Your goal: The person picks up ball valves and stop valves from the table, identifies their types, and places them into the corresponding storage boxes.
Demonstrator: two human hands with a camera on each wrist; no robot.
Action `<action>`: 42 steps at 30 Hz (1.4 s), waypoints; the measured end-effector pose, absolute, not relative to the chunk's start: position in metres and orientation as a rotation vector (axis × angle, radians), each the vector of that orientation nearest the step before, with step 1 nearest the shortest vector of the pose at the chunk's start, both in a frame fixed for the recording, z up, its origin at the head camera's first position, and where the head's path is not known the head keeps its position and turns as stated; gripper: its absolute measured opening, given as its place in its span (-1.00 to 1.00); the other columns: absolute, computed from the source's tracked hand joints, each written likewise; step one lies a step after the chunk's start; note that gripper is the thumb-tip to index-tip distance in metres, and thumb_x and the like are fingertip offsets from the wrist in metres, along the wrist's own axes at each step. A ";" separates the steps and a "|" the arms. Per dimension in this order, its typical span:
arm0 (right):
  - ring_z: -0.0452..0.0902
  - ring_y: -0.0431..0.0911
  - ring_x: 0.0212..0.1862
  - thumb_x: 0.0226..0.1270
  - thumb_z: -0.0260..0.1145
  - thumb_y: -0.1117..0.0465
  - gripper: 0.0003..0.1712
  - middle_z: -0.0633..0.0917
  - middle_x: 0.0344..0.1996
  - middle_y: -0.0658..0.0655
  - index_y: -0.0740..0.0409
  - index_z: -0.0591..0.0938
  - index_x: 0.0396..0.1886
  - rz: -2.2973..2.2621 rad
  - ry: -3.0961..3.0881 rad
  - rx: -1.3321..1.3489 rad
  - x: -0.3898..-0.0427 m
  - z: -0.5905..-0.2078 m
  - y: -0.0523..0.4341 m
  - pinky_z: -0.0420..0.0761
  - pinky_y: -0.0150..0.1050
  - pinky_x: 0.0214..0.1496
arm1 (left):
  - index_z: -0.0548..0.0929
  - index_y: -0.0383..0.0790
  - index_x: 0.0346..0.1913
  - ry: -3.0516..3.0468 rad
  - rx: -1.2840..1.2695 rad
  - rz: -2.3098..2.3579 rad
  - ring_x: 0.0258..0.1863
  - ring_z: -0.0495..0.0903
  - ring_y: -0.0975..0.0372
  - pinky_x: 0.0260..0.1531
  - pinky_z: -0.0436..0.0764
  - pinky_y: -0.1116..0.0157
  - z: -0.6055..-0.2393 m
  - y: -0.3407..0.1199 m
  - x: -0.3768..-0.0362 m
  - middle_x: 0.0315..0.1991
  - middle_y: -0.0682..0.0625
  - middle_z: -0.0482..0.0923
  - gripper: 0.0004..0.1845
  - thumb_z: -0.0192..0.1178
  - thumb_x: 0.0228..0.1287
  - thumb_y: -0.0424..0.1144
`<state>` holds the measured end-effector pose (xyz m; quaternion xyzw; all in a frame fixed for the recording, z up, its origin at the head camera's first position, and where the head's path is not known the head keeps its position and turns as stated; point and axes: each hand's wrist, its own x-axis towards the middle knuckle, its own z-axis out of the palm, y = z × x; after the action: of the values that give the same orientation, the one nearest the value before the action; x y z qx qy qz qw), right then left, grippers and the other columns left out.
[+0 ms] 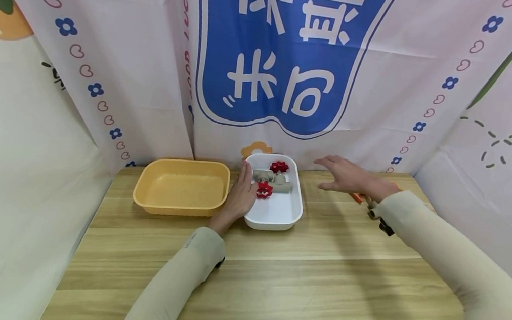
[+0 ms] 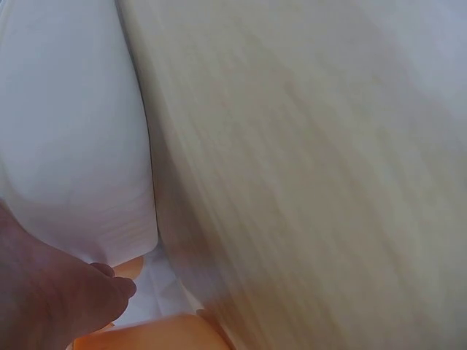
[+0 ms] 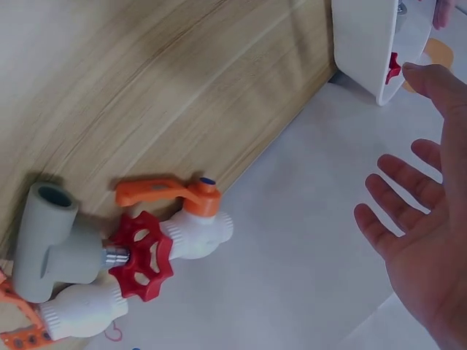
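At the far side of the worktop [image 1: 272, 283], in the head view, a white tray [image 1: 274, 215] is set to the right of a yellow tray [image 1: 180, 186], and two grey valves with red knobs [image 1: 281, 187] are laid inside it. The left grip [image 1: 240, 194] is placed between the trays, its fingers laid along the left side of the white one. The right grip [image 1: 343, 175] is held over the worktop, apart from the tray, with fingers stretched out and nothing held. More parts are half covered by the right sleeve [image 1: 436, 242]. The step in hand is judged to be the gathering of grey valves into the white tray, which seems to be steadied from the left.

In the left wrist view, the tray's outer wall is seen right beside the left grip; no valve is shown.

In the right wrist view, the right grip is shown with the fingers spread and the palm bare. Well apart from it, a loose grey valve [image 3: 62, 251] with a red knob is crowded by at least two white valves with orange levers [image 3: 193, 233]. For the next move, the right grip would probably need to be brought back to this group and lowered, so that the grey valve can be lifted without its neighbours being dragged.
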<state>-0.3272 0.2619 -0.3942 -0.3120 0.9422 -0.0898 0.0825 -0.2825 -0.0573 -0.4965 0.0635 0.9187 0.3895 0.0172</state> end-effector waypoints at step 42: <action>0.64 0.25 0.14 0.28 0.59 0.05 -0.33 0.65 0.24 0.41 0.30 0.65 0.28 -0.106 2.900 -1.065 -0.295 -0.412 0.353 0.67 0.25 0.19 | -0.31 -0.23 0.73 2.853 0.198 1.221 0.74 -0.26 -0.02 0.69 -0.15 -0.05 -0.498 -0.057 -0.283 0.76 -0.02 -0.51 -0.23 -0.21 0.72 -0.10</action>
<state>-0.2950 0.3532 -0.4119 -0.3444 0.9379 -0.0342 0.0252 -0.2830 -0.0574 -0.4975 0.0637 0.9173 0.3926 0.0162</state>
